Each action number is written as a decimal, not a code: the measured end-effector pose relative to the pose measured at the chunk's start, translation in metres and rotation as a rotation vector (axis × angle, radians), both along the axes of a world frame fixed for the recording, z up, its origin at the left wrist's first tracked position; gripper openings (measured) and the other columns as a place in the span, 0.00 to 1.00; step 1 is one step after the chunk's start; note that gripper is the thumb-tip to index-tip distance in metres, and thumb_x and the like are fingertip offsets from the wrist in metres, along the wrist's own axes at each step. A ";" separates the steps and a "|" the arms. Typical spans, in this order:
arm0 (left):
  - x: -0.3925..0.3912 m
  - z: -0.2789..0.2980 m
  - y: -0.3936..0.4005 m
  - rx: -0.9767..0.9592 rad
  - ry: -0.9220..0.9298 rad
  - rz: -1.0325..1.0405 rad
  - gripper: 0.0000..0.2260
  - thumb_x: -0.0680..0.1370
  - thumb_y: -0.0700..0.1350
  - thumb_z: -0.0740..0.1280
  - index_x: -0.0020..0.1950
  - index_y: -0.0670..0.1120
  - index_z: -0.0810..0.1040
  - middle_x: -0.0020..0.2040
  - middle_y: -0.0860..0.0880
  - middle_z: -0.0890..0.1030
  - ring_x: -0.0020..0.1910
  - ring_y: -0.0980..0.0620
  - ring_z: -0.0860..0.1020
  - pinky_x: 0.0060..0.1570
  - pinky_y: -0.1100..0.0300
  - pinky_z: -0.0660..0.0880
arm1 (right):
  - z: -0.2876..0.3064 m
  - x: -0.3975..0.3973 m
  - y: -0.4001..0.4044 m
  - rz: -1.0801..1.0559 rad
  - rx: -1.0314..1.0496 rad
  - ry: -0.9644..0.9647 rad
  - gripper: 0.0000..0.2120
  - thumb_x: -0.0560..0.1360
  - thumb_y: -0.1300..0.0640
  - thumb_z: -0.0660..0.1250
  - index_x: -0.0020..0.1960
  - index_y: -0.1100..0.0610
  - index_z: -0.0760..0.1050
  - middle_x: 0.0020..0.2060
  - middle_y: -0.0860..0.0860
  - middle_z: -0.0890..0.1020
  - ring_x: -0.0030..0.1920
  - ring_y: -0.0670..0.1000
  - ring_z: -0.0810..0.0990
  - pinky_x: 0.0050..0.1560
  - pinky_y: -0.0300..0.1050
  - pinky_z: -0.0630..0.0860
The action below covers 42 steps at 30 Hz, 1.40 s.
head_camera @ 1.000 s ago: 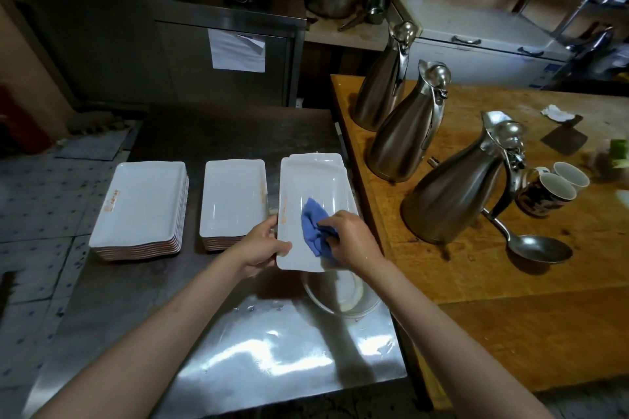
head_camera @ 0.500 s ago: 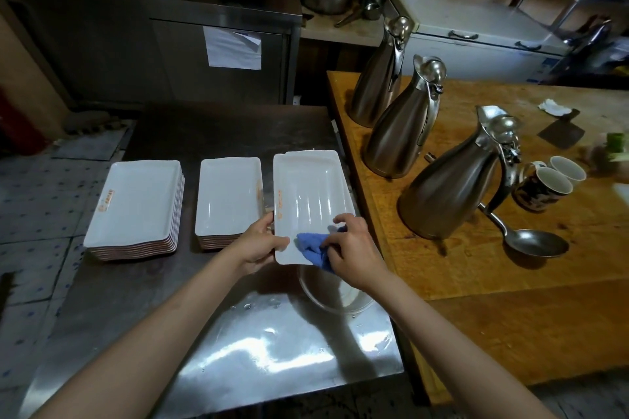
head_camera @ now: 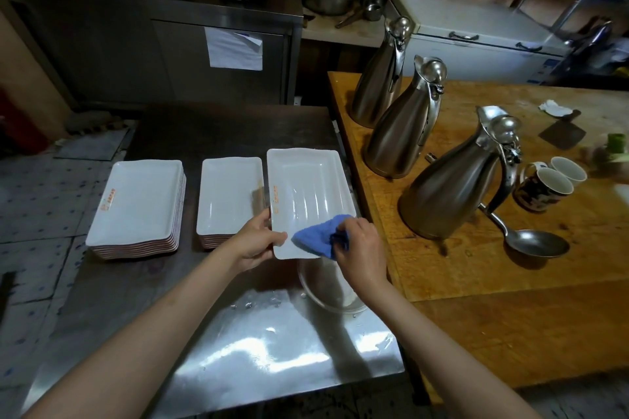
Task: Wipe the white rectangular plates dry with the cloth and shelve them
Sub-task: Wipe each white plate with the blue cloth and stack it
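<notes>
Over the steel table [head_camera: 238, 360], left hand [head_camera: 253, 243] grips the near left corner of a white plate [head_camera: 308, 194], thumb on top of the rim, fingers curled underneath. Right hand [head_camera: 359, 250] holds a bunched blue cloth [head_camera: 316, 238] in curled fingers, pressed onto the plate's near end. Plate sits above another plate of the same kind. Two plate stacks to the left: big stack [head_camera: 139, 204], small stack [head_camera: 229, 199]. Clear bowl [head_camera: 328, 289] under the right wrist. Three steel jugs on the wooden table [head_camera: 510, 316] at right
</notes>
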<state>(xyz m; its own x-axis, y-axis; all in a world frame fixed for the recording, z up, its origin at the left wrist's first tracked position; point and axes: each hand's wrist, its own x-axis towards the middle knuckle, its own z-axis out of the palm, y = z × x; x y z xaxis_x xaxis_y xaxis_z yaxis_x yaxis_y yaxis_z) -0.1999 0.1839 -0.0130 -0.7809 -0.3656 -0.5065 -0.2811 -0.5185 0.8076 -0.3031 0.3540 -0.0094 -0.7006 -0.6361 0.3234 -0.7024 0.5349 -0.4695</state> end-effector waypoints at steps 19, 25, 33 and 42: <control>0.003 0.008 0.004 0.029 0.016 -0.080 0.28 0.76 0.27 0.61 0.74 0.47 0.63 0.64 0.43 0.76 0.60 0.43 0.76 0.50 0.52 0.79 | 0.034 -0.051 -0.042 -0.070 0.030 -0.012 0.06 0.73 0.58 0.71 0.48 0.57 0.76 0.45 0.52 0.78 0.41 0.46 0.71 0.35 0.31 0.61; 0.004 0.010 0.006 0.001 -0.005 -0.137 0.27 0.77 0.28 0.62 0.72 0.49 0.65 0.66 0.44 0.75 0.65 0.42 0.74 0.62 0.45 0.73 | 0.045 -0.064 -0.059 -0.104 -0.083 -0.099 0.04 0.73 0.63 0.69 0.47 0.61 0.78 0.45 0.55 0.77 0.42 0.49 0.73 0.41 0.36 0.65; 0.002 0.013 0.007 -0.002 0.011 -0.148 0.25 0.77 0.29 0.61 0.69 0.50 0.67 0.64 0.45 0.76 0.63 0.43 0.75 0.60 0.47 0.74 | 0.045 -0.069 -0.074 -0.171 -0.163 -0.176 0.11 0.75 0.62 0.67 0.56 0.61 0.80 0.51 0.56 0.80 0.51 0.53 0.77 0.50 0.42 0.74; 0.001 0.016 0.004 -0.012 -0.004 -0.153 0.25 0.78 0.29 0.61 0.70 0.50 0.66 0.64 0.47 0.76 0.63 0.44 0.75 0.61 0.47 0.74 | 0.029 -0.051 -0.076 -0.154 -0.090 -0.239 0.28 0.72 0.54 0.72 0.69 0.58 0.69 0.64 0.55 0.68 0.63 0.52 0.70 0.61 0.36 0.63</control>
<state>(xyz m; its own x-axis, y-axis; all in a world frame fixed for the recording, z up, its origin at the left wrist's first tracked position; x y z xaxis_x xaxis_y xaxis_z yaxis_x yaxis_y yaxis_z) -0.1987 0.1878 0.0034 -0.8258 -0.2487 -0.5062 -0.3593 -0.4599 0.8121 -0.3543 0.2781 0.0192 -0.8498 -0.4925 0.1881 -0.4801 0.5755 -0.6621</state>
